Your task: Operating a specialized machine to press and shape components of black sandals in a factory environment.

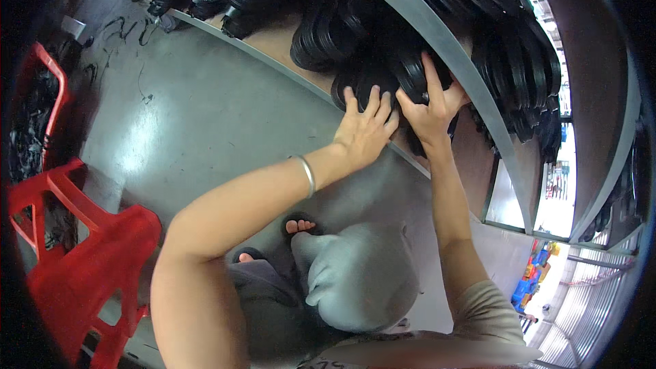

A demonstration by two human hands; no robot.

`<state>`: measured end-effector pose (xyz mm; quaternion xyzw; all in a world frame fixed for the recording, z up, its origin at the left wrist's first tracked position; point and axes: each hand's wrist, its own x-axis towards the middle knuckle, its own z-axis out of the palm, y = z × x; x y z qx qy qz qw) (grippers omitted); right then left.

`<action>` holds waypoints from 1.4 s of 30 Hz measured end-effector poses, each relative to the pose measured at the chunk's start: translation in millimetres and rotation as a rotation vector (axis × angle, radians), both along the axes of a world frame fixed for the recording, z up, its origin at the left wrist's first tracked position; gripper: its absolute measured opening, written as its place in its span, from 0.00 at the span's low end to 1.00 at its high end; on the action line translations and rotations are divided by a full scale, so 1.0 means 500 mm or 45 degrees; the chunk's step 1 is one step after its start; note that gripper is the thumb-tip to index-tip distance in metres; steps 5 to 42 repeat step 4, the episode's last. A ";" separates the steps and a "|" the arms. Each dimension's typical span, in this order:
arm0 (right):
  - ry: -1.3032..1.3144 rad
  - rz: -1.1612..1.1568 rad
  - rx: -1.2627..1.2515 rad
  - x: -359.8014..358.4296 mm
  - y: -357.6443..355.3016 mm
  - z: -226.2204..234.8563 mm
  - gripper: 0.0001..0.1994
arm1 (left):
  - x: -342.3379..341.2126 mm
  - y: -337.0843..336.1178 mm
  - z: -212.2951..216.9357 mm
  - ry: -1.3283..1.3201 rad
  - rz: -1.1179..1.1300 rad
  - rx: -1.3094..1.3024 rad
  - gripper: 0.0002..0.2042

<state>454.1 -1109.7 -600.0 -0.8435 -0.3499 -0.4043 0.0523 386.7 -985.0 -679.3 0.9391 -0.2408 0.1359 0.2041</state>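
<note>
Black, round-ended pieces shaped like shoe soles (321,44) lie stacked in rows on a low shelf. My left hand (362,133) rests its spread fingers on the front of one stack (362,89), palm down and fingers not wrapped round anything. Just to its right, my right hand (437,113) clasps a bundle of the same pieces (411,75), index finger along one side and thumb on the other. Its remaining fingers are partly hidden beside the shelf's upright edge.
A curved-looking grey shelf edge (437,27) passes close by my right hand. More black stacks (519,61) hang over a board at the right. A red plastic chair (102,239) stands at the left on the grey floor (184,96), where black scraps lie.
</note>
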 end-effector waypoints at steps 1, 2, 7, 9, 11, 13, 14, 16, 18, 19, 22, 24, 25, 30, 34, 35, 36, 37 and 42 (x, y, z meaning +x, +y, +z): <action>0.000 0.008 -0.003 0.001 -0.002 -0.002 0.40 | 0.013 0.001 -0.021 -0.076 -0.017 0.023 0.26; -0.009 -0.005 -0.011 -0.001 -0.002 -0.003 0.39 | 0.025 0.006 -0.039 -0.153 -0.034 0.048 0.26; -0.021 -0.028 -0.027 -0.005 -0.008 -0.001 0.39 | 0.050 0.023 -0.050 -0.019 -0.015 0.122 0.29; -0.021 -0.028 -0.027 -0.005 -0.008 -0.001 0.39 | 0.050 0.023 -0.050 -0.019 -0.015 0.122 0.29; -0.021 -0.028 -0.027 -0.005 -0.008 -0.001 0.39 | 0.050 0.023 -0.050 -0.019 -0.015 0.122 0.29; -0.021 -0.028 -0.027 -0.005 -0.008 -0.001 0.39 | 0.050 0.023 -0.050 -0.019 -0.015 0.122 0.29; -0.021 -0.028 -0.027 -0.005 -0.008 -0.001 0.39 | 0.050 0.023 -0.050 -0.019 -0.015 0.122 0.29; -0.021 -0.028 -0.027 -0.005 -0.008 -0.001 0.39 | 0.050 0.023 -0.050 -0.019 -0.015 0.122 0.29; -0.021 -0.028 -0.027 -0.005 -0.008 -0.001 0.39 | 0.050 0.023 -0.050 -0.019 -0.015 0.122 0.29; -0.021 -0.028 -0.027 -0.005 -0.008 -0.001 0.39 | 0.050 0.023 -0.050 -0.019 -0.015 0.122 0.29; -0.021 -0.028 -0.027 -0.005 -0.008 -0.001 0.39 | 0.050 0.023 -0.050 -0.019 -0.015 0.122 0.29; -0.021 -0.028 -0.027 -0.005 -0.008 -0.001 0.39 | 0.050 0.023 -0.050 -0.019 -0.015 0.122 0.29; -0.021 -0.028 -0.027 -0.005 -0.008 -0.001 0.39 | 0.050 0.023 -0.050 -0.019 -0.015 0.122 0.29; -0.021 -0.028 -0.027 -0.005 -0.008 -0.001 0.39 | 0.050 0.023 -0.050 -0.019 -0.015 0.122 0.29; -0.021 -0.028 -0.027 -0.005 -0.008 -0.001 0.39 | 0.050 0.023 -0.050 -0.019 -0.015 0.122 0.29; -0.021 -0.028 -0.027 -0.005 -0.008 -0.001 0.39 | 0.050 0.023 -0.050 -0.019 -0.015 0.122 0.29; -0.021 -0.028 -0.027 -0.005 -0.008 -0.001 0.39 | 0.050 0.023 -0.050 -0.019 -0.015 0.122 0.29; -0.021 -0.028 -0.027 -0.005 -0.008 -0.001 0.39 | 0.050 0.023 -0.050 -0.019 -0.015 0.122 0.29; -0.021 -0.028 -0.027 -0.005 -0.008 -0.001 0.39 | 0.050 0.023 -0.050 -0.019 -0.015 0.122 0.29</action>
